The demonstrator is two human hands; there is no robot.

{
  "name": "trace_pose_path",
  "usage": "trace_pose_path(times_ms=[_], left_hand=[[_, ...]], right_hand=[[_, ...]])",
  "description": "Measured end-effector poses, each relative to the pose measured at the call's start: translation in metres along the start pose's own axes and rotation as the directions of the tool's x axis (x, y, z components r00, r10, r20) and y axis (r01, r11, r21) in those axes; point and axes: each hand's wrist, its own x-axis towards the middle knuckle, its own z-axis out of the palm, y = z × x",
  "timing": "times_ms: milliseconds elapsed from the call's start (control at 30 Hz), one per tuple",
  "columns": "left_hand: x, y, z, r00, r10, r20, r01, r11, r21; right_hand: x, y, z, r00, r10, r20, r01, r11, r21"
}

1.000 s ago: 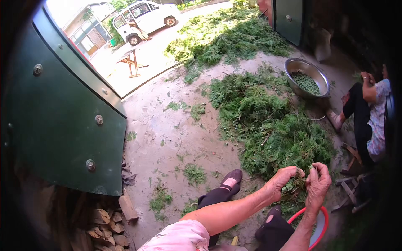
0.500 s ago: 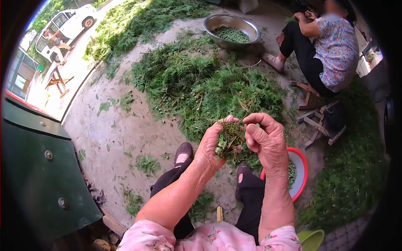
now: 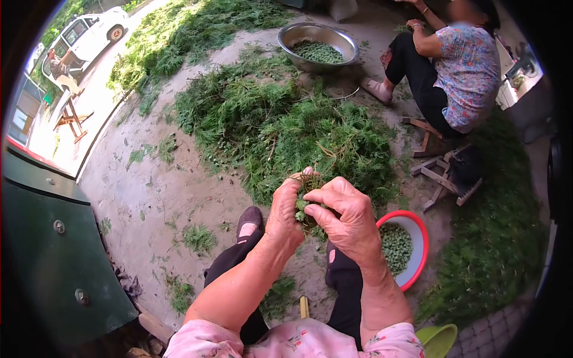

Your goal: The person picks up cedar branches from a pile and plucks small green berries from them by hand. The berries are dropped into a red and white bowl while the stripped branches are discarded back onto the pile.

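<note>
My left hand (image 3: 287,206) is wrapped round a small bunch of evergreen twigs (image 3: 310,182) with pale green seed cones (image 3: 301,209) on them. Against the bunch, my right hand (image 3: 344,216) pinches with thumb and forefinger at the green cones; part of what the fingertips grip is hidden. Below and right of the right hand stands a red-rimmed basin (image 3: 424,241) holding many green cones (image 3: 395,247). Just beyond my hands lies a heap of cut evergreen branches (image 3: 334,137).
A metal basin (image 3: 286,37) with green cones stands behind the heap. At the right, a person (image 3: 468,77) sits near a wooden stool (image 3: 439,176). More greenery (image 3: 495,238) lies at right. A green metal panel (image 3: 54,250) borders the left. Outside is a white vehicle (image 3: 89,36).
My right hand has moved left and in to the bunch, its fingers now on the cones. The view has shifted slightly. The other person's one arm is raised higher.
</note>
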Motion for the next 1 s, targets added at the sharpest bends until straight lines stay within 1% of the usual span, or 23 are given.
trace_pose_path(times_ms=[33, 67, 100, 133, 167, 200, 233, 300, 367, 400, 433, 500, 533, 567, 633, 667, 733, 767, 833, 867, 933, 1000], left_hand=[[0.003, -0.001, -0.001, 1.000, -0.004, 0.011, 0.004, 1.000, -0.001], [0.007, -0.003, -0.004, 0.997, -0.003, 0.074, 0.007, 0.998, -0.057], [0.009, -0.003, -0.004, 0.991, 0.003, 0.136, 0.012, 0.994, -0.112], [0.007, -0.002, -0.003, 0.993, 0.024, 0.116, -0.009, 0.991, -0.132], [0.004, -0.001, 0.000, 0.993, 0.019, 0.119, -0.003, 0.991, -0.132], [-0.001, 0.002, 0.004, 0.994, 0.027, 0.106, -0.015, 0.994, -0.107], [-0.003, 0.004, 0.006, 0.995, 0.035, 0.092, -0.028, 0.996, -0.082], [-0.001, 0.004, 0.000, 0.994, 0.018, 0.108, -0.012, 0.998, -0.060], [0.001, 0.005, 0.000, 0.991, -0.012, 0.131, 0.015, 1.000, -0.023], [0.001, 0.005, 0.000, 0.989, -0.041, 0.145, 0.046, 0.999, -0.028], [0.001, 0.005, 0.000, 0.989, -0.041, 0.146, 0.045, 0.999, -0.027], [-0.002, 0.006, 0.000, 0.976, -0.075, 0.204, 0.071, 0.997, 0.026], [-0.005, 0.005, 0.001, 0.970, -0.053, 0.238, 0.048, 0.998, 0.030], [-0.008, 0.006, 0.003, 0.970, -0.052, 0.236, 0.047, 0.999, 0.028], [-0.013, 0.008, 0.007, 0.939, -0.052, 0.340, 0.034, 0.998, 0.059], [-0.013, 0.009, 0.007, 0.940, -0.051, 0.338, 0.034, 0.998, 0.057], [-0.013, 0.009, 0.009, 0.937, -0.057, 0.344, -0.025, 0.973, 0.228], [-0.013, 0.008, 0.009, 0.939, -0.059, 0.340, -0.021, 0.974, 0.226], [-0.016, 0.008, 0.011, 0.949, -0.023, 0.315, -0.078, 0.949, 0.304], [-0.019, 0.008, 0.016, 0.964, 0.010, 0.265, -0.087, 0.957, 0.278], [-0.018, 0.007, 0.013, 0.969, 0.024, 0.246, -0.097, 0.952, 0.289], [-0.017, 0.007, 0.011, 0.972, 0.037, 0.231, -0.108, 0.948, 0.301]], right_hand=[[0.002, 0.002, -0.001, 1.000, 0.005, -0.021, -0.003, 0.998, 0.062], [0.004, 0.007, -0.004, 0.997, -0.024, -0.075, 0.029, 0.997, 0.065], [0.005, 0.007, -0.008, 0.997, -0.029, -0.077, 0.034, 0.998, 0.058], [0.005, 0.006, -0.012, 0.974, 0.227, -0.020, -0.195, 0.876, 0.441], [0.004, 0.006, -0.015, 0.893, 0.431, 0.128, -0.378, 0.565, 0.733], [0.004, 0.015, -0.013, 0.894, 0.432, 0.120, -0.326, 0.440, 0.837], [0.004, 0.018, -0.013, 0.893, 0.435, 0.113, -0.323, 0.445, 0.835], [0.007, 0.021, -0.015, 0.863, 0.490, 0.120, -0.257, 0.221, 0.941], [0.006, 0.026, -0.017, 0.858, 0.501, 0.109, -0.249, 0.220, 0.943], [0.005, 0.027, -0.018, 0.857, 0.506, 0.100, -0.251, 0.241, 0.937], [0.005, 0.028, -0.019, 0.855, 0.511, 0.092, -0.256, 0.260, 0.931], [0.005, 0.028, -0.022, 0.851, 0.516, 0.095, -0.267, 0.269, 0.925], [0.005, 0.028, -0.023, 0.847, 0.523, 0.095, -0.276, 0.280, 0.919], [0.005, 0.028, -0.022, 0.847, 0.523, 0.097, -0.278, 0.280, 0.919], [0.006, 0.029, -0.022, 0.829, 0.540, 0.145, -0.334, 0.270, 0.903], [0.006, 0.028, -0.021, 0.828, 0.541, 0.148, -0.336, 0.268, 0.903], [0.007, 0.026, -0.021, 0.806, 0.584, 0.093, -0.336, 0.324, 0.884], [0.007, 0.026, -0.021, 0.804, 0.588, 0.096, -0.340, 0.321, 0.884], [0.007, 0.026, -0.019, 0.805, 0.588, 0.075, -0.357, 0.379, 0.854], [0.007, 0.025, -0.018, 0.804, 0.590, 0.078, -0.359, 0.377, 0.854], [0.007, 0.025, -0.016, 0.799, 0.596, 0.082, -0.390, 0.411, 0.824], [0.006, 0.026, -0.015, 0.802, 0.592, 0.084, -0.385, 0.403, 0.830]])
